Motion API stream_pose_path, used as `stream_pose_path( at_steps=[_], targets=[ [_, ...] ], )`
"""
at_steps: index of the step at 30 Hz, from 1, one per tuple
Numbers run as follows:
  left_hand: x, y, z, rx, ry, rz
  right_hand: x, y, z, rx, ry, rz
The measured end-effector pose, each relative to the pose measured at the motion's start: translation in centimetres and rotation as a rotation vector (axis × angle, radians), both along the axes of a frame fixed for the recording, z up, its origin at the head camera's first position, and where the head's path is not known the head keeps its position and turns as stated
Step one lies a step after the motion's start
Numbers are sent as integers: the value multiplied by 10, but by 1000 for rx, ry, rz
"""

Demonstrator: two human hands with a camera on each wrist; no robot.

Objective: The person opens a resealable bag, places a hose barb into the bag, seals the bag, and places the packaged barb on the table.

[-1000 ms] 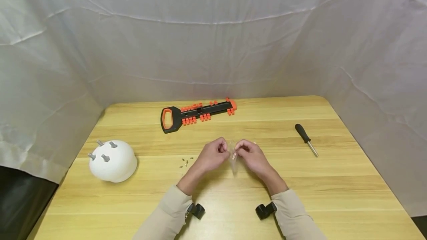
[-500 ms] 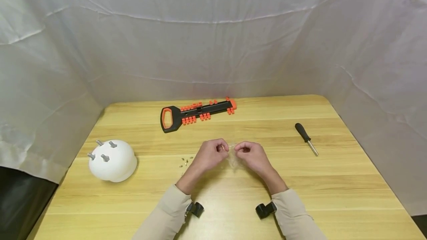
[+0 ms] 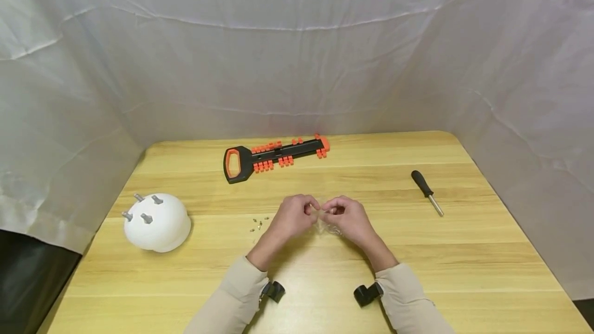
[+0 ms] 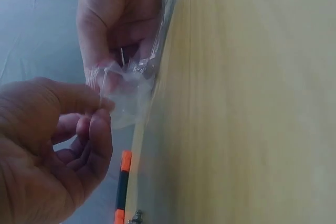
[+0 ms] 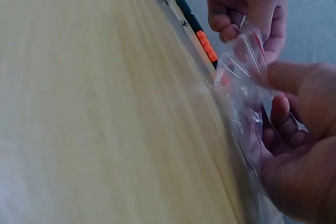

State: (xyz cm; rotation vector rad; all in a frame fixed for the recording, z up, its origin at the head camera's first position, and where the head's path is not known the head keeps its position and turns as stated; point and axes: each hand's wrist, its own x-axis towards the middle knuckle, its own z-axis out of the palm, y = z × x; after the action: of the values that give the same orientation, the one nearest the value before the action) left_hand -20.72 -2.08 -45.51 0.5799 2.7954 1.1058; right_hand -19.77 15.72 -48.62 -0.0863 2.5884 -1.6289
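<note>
Both hands meet over the middle of the table at a clear plastic zip bag [image 5: 239, 85] with a red line along its top. My left hand [image 3: 296, 215] pinches the bag's edge between thumb and forefinger, which shows closely in the left wrist view. On the opposite side my right hand [image 3: 349, 219] grips the bag, its thumb against the film near the seal. Loose film spreads under the right fingers. Several small metal screws [image 3: 259, 224] lie just left of my left wrist.
A white rounded body [image 3: 160, 228] with several grey pegs pointing up stands at the left. Toward the back lies a black handled bar [image 3: 297, 151] with orange clips. A black-handled screwdriver [image 3: 422, 184] is at the right. Pale sheeting [image 3: 297, 76] hangs around the table [image 3: 464, 272].
My hands have drawn closer together, the right shifting slightly left. The bag, which hung down between them, now bunches under the right hand.
</note>
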Motion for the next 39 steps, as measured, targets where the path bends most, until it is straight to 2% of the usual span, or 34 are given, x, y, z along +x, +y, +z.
stream_pose_path(
  at_steps=[3,8,13,16,21,24,28,32,39],
  targets=[
    [0,2,0,-14,27,-2,0,-1,1,22,16,-11],
    [2,4,0,-75,8,29,1,-2,4,98,60,-26],
    [2,2,0,-151,-9,30,2,-3,5,164,59,-2],
    [0,-2,-1,-146,-61,16,1,-2,4,181,42,27],
    [-4,-9,-2,-92,-200,-42,0,2,3,180,6,111],
    [-5,-9,-3,-104,-238,-63,-1,4,3,172,26,169],
    [-5,-8,-4,-126,-259,-58,0,6,3,188,88,239],
    [-4,-8,-3,-128,-266,-53,3,7,6,256,143,267],
    [-4,-7,-2,-133,-253,-48,5,7,9,455,204,267]
  ],
)
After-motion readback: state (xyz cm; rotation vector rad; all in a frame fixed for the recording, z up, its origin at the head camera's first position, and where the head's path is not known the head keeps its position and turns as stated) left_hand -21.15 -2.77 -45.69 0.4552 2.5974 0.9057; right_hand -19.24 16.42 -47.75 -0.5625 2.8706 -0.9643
